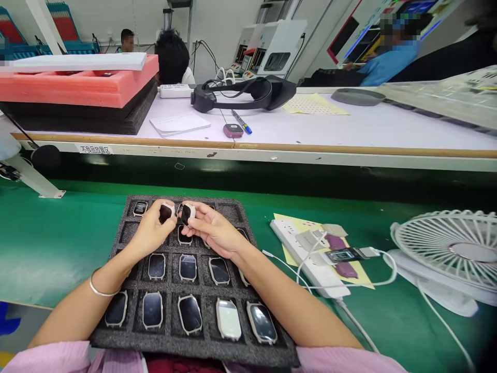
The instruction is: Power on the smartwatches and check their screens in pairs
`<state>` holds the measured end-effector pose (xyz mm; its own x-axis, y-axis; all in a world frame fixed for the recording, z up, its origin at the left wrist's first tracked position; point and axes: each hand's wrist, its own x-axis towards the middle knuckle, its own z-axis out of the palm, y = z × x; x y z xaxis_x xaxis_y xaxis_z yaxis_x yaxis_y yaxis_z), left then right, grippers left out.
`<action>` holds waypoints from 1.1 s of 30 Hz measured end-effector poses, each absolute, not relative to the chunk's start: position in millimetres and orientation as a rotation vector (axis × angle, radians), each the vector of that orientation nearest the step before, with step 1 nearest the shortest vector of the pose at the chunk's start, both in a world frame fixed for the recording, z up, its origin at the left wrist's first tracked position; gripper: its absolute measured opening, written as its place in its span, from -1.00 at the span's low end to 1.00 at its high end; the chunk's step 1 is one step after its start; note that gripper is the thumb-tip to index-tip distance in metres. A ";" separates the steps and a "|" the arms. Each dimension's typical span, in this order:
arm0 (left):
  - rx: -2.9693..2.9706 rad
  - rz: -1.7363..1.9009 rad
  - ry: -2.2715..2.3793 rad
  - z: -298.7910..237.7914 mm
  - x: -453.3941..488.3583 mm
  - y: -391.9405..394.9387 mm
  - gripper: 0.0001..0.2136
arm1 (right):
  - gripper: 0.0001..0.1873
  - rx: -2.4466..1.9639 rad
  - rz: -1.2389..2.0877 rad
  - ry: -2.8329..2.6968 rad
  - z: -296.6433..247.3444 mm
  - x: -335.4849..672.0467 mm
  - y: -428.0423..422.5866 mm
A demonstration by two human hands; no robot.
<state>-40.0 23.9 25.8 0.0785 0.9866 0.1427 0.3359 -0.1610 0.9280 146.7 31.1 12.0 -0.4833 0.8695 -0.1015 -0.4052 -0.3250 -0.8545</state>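
A black foam tray (166, 282) lies before me with smartwatch bodies set in its compartments, rows of them without straps. Over its far part, my left hand (153, 225) is closed on a dark-faced watch body (165, 213) with a pale edge. Beside it, my right hand (213, 228) pinches a second watch body (188, 213), its dark face turned to the left. The two held pieces are close together. In the front row, one watch (229, 319) has a bright, whitish face. My forearms and hands cover some of the compartments.
To the right, a white power strip (306, 259) with cables lies beside a white fan (446, 254). The raised shelf holds a black headset (244, 94), a pen (242, 122) and stacked foam trays (77, 98). Several people are beyond it.
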 end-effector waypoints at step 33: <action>1.501 1.126 1.357 28.4 -32.7 17.3 -0.61 | -0.49 -0.534 2.046 -1.036 10.2 152.3 29.5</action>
<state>-32.7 17.3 28.4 0.0270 0.9948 0.0982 0.2802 -0.1018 0.9545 152.3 29.5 10.2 -0.6181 0.7857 -0.0246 -0.4452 -0.3757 -0.8128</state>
